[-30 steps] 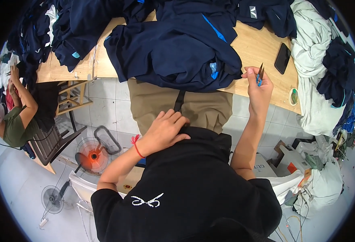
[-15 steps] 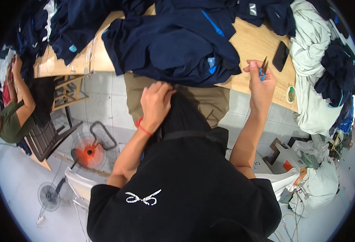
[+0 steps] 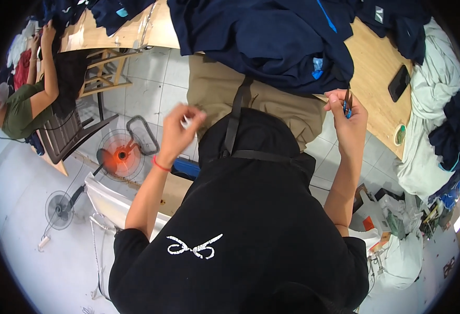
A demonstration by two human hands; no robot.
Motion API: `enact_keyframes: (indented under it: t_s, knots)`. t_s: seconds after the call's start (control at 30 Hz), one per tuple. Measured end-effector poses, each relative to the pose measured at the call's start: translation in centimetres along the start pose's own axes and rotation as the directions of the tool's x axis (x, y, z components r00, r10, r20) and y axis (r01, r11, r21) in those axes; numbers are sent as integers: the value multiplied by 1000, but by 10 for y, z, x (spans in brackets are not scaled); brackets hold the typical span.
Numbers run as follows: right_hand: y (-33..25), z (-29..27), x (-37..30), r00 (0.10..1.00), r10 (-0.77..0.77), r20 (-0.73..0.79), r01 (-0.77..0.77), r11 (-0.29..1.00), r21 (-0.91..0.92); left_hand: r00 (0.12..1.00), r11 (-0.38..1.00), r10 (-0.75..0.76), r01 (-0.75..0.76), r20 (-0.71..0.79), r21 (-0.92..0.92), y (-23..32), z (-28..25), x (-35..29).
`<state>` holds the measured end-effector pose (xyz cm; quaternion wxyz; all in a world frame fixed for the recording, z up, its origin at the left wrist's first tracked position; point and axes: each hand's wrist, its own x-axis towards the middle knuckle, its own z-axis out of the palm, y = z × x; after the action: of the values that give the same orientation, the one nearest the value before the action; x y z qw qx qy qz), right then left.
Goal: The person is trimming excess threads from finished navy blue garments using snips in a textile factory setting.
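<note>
One wooden table (image 3: 379,65) bears the nearest navy garment (image 3: 261,44), one heap lying roughly from 10 to 4 o'clock. Of two hands, the right hand (image 3: 351,124) is nearer, the heap at 11 o'clock from it; the blurred left hand (image 3: 179,132) curls, its hold unclear. One phone (image 3: 399,83) lies at 2 o'clock from the right, which grips one pair of snips (image 3: 348,108)

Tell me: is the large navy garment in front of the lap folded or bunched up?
Bunched up: the large navy garment lies in loose, uneven creases on the wooden table, with no squared fold showing.
</note>
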<state>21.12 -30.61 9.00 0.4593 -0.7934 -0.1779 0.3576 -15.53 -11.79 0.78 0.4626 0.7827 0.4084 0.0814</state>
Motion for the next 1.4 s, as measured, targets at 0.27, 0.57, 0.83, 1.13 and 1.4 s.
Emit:
enact_keyframes:
  t_s: [0.27,0.57,0.83,1.13,1.4]
  knots:
    - [-12,20,-6,999,32,6,-32,998,55,828,790,-525,389,-196,-474,14,31,-75]
    - [-17,11,1,1000,7,-12,-7,998,55,777,919,-159,342,-610,197,-70,84,-73]
    - [13,2,11,991,-16,-131,19,1000,22,763,939,-317,336,-564,-74,-74,92,-22]
    - [26,12,12,968,-82,-236,93,995,35,957,982,100,-140,-273,-128,68,39,83]
    - [20,42,25,892,-217,-397,211,976,-60,790,798,529,-588,-310,-136,151,94,123]
